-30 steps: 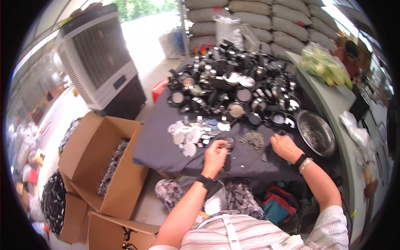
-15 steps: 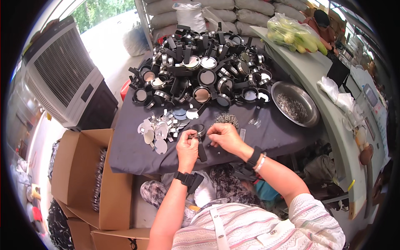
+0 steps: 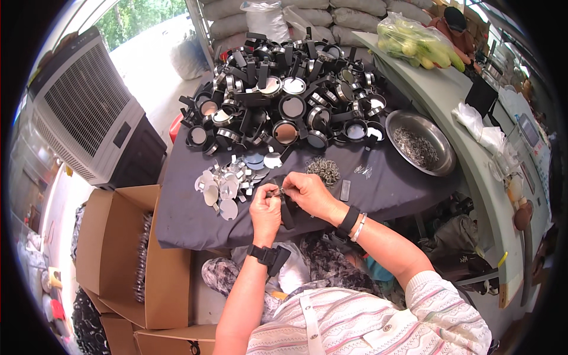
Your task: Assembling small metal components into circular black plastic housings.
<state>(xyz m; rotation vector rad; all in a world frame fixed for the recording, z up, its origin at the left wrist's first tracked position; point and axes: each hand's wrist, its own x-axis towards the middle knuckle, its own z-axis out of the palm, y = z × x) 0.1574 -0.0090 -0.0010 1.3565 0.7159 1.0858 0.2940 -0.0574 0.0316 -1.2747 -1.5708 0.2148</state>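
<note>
My left hand (image 3: 265,214) is closed around a black round part with a long flat handle (image 3: 287,216); the handle points down toward me over the table's front. My right hand (image 3: 312,194) meets it at the ring, thumb and fingers pinched together there. Whatever small thing those fingertips may hold is hidden. Just beyond the right hand lies a heap of small metal pieces (image 3: 323,171), with a small grey rectangular bar (image 3: 345,190) beside it. Thin round metal discs with tabs (image 3: 228,188) are piled left of my left hand.
A big heap of black handled rings (image 3: 283,100) covers the table's far side. A steel bowl (image 3: 438,166) of small metal pieces stands at right. Open cardboard boxes (image 3: 168,260) and an air cooler (image 3: 89,112) are at left. Another person (image 3: 457,35) sits at the far right.
My right hand has moved left, closing the gap to the black part in my left hand; its fingertips are now at the ring. My left hand stays nearly still.
</note>
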